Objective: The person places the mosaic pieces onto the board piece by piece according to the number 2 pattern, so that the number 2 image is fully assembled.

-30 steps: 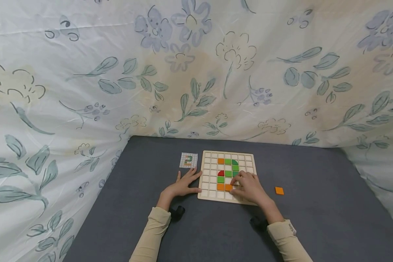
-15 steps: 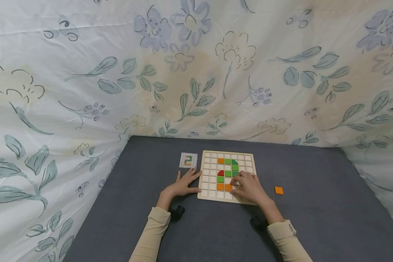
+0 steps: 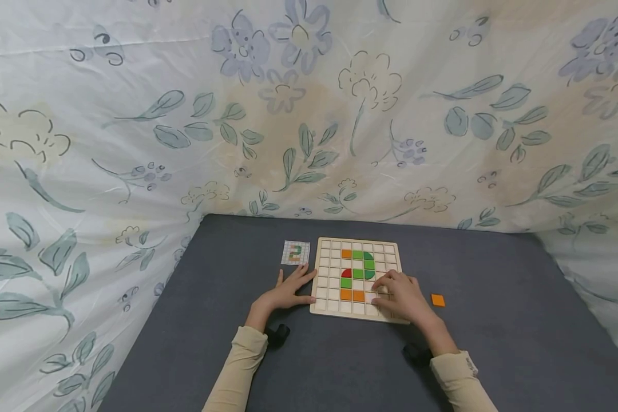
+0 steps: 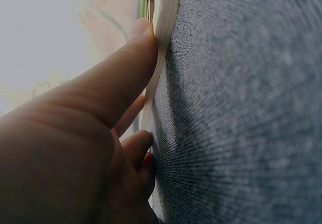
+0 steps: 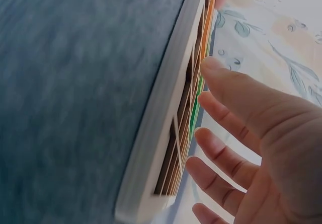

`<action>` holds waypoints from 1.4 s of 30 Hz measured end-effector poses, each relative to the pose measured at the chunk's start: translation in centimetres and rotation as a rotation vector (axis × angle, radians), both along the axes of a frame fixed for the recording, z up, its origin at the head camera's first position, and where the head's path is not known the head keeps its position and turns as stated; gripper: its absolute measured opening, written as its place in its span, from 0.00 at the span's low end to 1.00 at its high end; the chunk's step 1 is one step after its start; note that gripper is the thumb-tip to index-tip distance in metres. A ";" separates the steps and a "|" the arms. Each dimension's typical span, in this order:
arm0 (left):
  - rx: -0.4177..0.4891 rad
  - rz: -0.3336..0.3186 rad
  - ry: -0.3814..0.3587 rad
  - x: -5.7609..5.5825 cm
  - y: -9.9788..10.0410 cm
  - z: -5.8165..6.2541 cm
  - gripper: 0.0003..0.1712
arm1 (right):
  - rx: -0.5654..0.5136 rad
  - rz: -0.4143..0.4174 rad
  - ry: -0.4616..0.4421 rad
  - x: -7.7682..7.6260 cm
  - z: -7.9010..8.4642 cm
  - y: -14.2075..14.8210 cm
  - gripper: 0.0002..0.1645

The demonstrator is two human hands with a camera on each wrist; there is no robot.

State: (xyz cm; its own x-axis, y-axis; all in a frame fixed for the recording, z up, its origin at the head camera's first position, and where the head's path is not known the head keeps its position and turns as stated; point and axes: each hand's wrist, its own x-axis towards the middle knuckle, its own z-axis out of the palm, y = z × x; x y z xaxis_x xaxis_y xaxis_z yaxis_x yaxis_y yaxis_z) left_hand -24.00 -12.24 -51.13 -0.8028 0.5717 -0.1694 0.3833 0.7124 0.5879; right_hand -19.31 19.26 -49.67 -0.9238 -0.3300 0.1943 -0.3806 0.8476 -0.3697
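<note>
A square wooden grid board (image 3: 325, 264) lies flat on the table, with orange, green and red tiles in its cells. My left hand (image 3: 284, 290) touches the board's left side, fingers spread; in the left wrist view its thumb (image 4: 128, 65) lies against the wooden edge. Over the board's lower right part is my right hand (image 3: 403, 296), with nothing between its thumb and fingers. Two orange tiles (image 3: 358, 296) sit side by side in a lower row, just left of its fingertips. In the right wrist view, the fingers (image 5: 224, 153) are apart, bent loosely.
A loose orange square tile (image 3: 438, 300) lies on the dark grey table (image 3: 360, 366) right of the board. At the board's upper left is a small card (image 3: 295, 252) printed with a coloured figure like a 2. Floral cloth (image 3: 309, 143) hangs behind the table.
My right hand has drawn back to the right from the second orange tile, which stays in its cell. The dark green piece above it now shows fully. My left hand has stayed put.
</note>
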 end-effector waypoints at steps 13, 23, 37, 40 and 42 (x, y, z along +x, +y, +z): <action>-0.003 -0.004 -0.001 0.0 0.0 0.0 0.44 | -0.009 -0.056 -0.016 0.7 0.0 3.4 0.16; -0.002 -0.005 0.002 0.0 0.0 -0.1 0.44 | -0.007 -0.113 -0.001 1.1 -0.2 6.0 0.18; -0.010 -0.010 0.009 0.1 0.0 0.0 0.44 | -0.009 -0.190 -0.029 1.5 -0.4 8.8 0.20; -0.006 -0.011 0.010 0.0 0.0 0.0 0.44 | -0.010 -0.190 -0.023 1.7 -0.3 9.3 0.20; -0.004 -0.012 0.012 0.0 0.0 -0.1 0.44 | -0.008 -0.190 -0.021 1.8 -0.3 9.7 0.21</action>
State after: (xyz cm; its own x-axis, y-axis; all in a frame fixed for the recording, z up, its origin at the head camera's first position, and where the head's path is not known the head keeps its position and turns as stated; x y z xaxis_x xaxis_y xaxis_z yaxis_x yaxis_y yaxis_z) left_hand -24.00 -12.24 -51.20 -0.7976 0.5810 -0.1620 0.3991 0.7098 0.5805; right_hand -17.54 28.94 -49.92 -0.9732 -0.1480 0.1761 -0.2063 0.9002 -0.3834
